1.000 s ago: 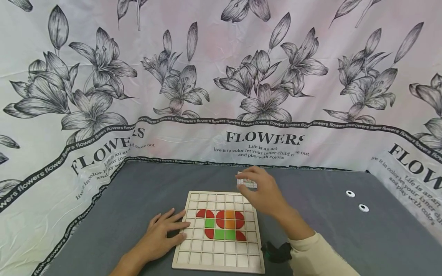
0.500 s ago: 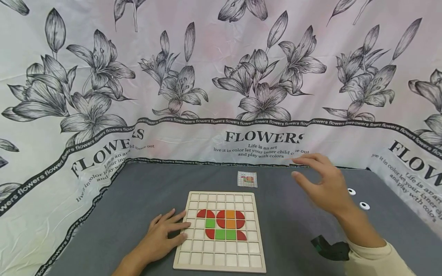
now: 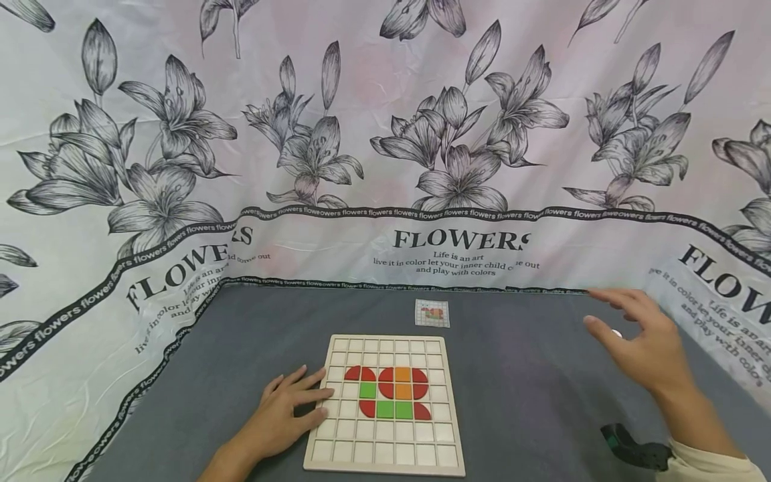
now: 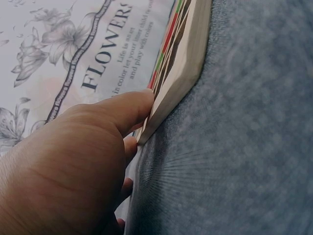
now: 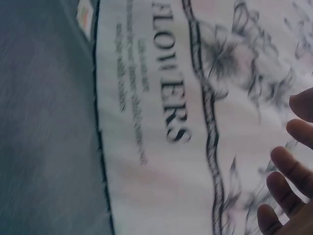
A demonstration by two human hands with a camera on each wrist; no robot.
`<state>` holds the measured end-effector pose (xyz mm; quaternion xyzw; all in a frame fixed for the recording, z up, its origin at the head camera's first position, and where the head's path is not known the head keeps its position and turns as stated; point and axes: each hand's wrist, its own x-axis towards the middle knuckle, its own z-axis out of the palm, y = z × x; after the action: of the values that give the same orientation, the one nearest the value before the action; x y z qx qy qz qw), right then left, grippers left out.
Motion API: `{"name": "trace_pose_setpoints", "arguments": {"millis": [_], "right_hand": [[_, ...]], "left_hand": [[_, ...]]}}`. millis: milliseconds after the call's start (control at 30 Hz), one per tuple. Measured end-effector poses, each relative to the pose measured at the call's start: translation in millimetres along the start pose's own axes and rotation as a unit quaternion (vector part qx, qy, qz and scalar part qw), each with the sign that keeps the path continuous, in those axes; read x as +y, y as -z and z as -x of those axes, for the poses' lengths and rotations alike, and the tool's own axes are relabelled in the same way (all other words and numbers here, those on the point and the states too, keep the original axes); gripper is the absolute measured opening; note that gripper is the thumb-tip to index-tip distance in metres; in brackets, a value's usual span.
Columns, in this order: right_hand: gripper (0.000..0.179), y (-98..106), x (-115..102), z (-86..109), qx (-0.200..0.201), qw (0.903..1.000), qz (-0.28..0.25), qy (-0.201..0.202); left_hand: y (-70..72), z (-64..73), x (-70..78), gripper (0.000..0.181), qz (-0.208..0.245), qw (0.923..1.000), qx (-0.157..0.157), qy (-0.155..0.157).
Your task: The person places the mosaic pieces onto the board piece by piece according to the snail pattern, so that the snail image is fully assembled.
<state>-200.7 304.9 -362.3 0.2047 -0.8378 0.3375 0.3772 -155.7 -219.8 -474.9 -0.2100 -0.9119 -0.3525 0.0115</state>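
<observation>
A square-celled wooden board (image 3: 397,432) lies on the grey table, with red, green and orange tiles (image 3: 385,410) set in its middle rows. My left hand (image 3: 286,408) rests at the board's left edge, fingers spread; in the left wrist view the thumb (image 4: 132,107) touches the rim. Out to the right, my right hand (image 3: 641,341) is raised over the table, fingers loosely bent and nothing seen between them. Behind it a small white disc (image 3: 617,334) shows in part; the hand hides a second one.
Beyond the board lies a small card (image 3: 432,313) with a printed grid and a coloured figure. A black strap device (image 3: 635,448) sits at my right wrist. Flower-printed cloth (image 3: 319,248) walls off the back and sides of the table (image 3: 253,335).
My right hand has swung right, away from the card, which it partly covered before, to the two white discs. My left hand and the tiles have stayed in place.
</observation>
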Motion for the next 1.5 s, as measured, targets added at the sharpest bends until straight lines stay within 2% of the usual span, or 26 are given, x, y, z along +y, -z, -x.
{"name": "trace_pose_setpoints", "arguments": {"millis": [133,267,367,500,600,767,833,933,1000,1200,1400,1500], "right_hand": [[0.041,10.2,26.6,14.7,-0.014,0.9977,0.021,-0.063],[0.037,19.8,51.7,32.0,-0.031,0.9896,0.06,-0.127],[0.035,24.7,68.7,44.1,-0.038,0.982,0.091,-0.161],[0.037,24.1,87.7,58.2,-0.072,0.9673,0.132,-0.204],[0.039,20.7,98.6,67.8,-0.095,0.9585,0.145,-0.226],[0.045,16.8,115.7,79.3,-0.113,0.9537,0.174,-0.218],[0.05,16.8,121.4,81.8,-0.139,0.9458,0.186,-0.227],[0.054,15.6,124.9,83.7,-0.181,0.9282,0.196,-0.26],[0.053,14.0,123.5,84.0,-0.194,0.9194,0.198,-0.279],[0.042,10.5,117.9,84.1,-0.182,0.9229,0.205,-0.271],[0.041,12.6,112.9,78.6,-0.214,0.9096,0.211,-0.287],[0.04,13.3,111.5,75.8,-0.219,0.9097,0.211,-0.282]], "left_hand": [[-1.5,0.0,-0.1,0.038,0.002,1.0,0.0,0.001],[-2.4,0.1,0.4,0.038,0.002,1.0,0.0,0.005],[-2.8,0.0,0.8,0.039,0.001,1.0,-0.003,0.003],[-1.8,0.5,0.0,0.038,-0.005,1.0,0.002,-0.003],[-0.3,0.3,-1.0,0.037,-0.009,0.9999,0.004,-0.006],[1.4,-0.8,0.0,0.039,-0.007,1.0,-0.002,-0.006],[1.7,-0.5,0.2,0.039,-0.005,1.0,-0.003,-0.003],[1.9,0.2,-0.2,0.039,-0.006,1.0,-0.003,0.0],[2.2,0.7,-0.1,0.039,-0.006,1.0,-0.003,0.0],[2.7,1.5,1.5,0.039,-0.005,1.0,-0.002,0.001],[1.3,0.2,2.3,0.039,-0.008,1.0,-0.002,0.002],[0.9,-0.6,2.0,0.039,-0.007,1.0,-0.001,0.005]]}}
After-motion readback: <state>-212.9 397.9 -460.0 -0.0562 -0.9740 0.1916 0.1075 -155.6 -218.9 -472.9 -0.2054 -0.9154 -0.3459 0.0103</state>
